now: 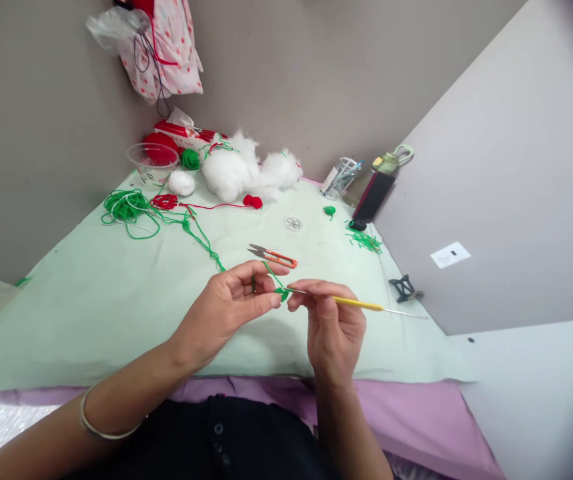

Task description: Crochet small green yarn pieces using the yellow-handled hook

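Observation:
My left hand pinches a small green crochet piece, with green yarn running from its fingers back across the table to a loose green tangle. My right hand grips a yellow-handled crochet hook, whose metal tip meets the green piece between the two hands. The hook's other end points right. Both hands hover above the pale green cloth near its front edge.
Orange-handled thread snips lie just beyond my hands. Farther back are white stuffing, red yarn, a clear bowl, a small ring case, a pen cup, green yarn scraps and a black clip. Walls close both sides.

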`<move>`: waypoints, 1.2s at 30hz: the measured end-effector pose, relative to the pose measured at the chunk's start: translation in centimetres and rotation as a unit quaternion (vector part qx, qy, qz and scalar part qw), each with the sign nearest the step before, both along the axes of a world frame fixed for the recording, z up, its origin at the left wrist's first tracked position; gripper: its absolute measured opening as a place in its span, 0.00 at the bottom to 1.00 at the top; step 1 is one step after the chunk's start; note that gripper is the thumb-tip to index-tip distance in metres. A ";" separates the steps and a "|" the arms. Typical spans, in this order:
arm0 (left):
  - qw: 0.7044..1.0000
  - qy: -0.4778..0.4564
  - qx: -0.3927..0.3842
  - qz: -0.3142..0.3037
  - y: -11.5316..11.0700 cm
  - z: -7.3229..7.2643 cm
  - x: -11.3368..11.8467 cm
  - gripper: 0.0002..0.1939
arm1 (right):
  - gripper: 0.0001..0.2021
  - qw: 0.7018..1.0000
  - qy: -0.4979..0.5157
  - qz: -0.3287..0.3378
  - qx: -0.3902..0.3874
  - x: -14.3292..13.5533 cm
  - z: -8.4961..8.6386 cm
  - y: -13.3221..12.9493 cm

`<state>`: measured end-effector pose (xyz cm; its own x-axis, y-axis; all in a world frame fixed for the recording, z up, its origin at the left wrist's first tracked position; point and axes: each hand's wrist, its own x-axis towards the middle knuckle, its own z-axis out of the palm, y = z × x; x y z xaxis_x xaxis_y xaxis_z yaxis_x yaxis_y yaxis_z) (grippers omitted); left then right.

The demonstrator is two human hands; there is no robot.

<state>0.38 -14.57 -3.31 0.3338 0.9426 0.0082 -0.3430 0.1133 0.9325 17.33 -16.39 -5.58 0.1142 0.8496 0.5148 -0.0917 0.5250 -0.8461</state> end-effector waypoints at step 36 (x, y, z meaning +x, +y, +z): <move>0.973 0.127 0.147 0.122 -0.6 -0.2 0.3 0.13 | 0.14 0.990 -0.100 -0.045 0.091 -0.6 0.3 -1.0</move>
<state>0.68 -15.19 -3.49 0.1264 0.9635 0.2358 -0.0806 -0.2270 0.9706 16.73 -17.37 -5.25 0.0663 0.7314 0.6787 0.1221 0.6691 -0.7330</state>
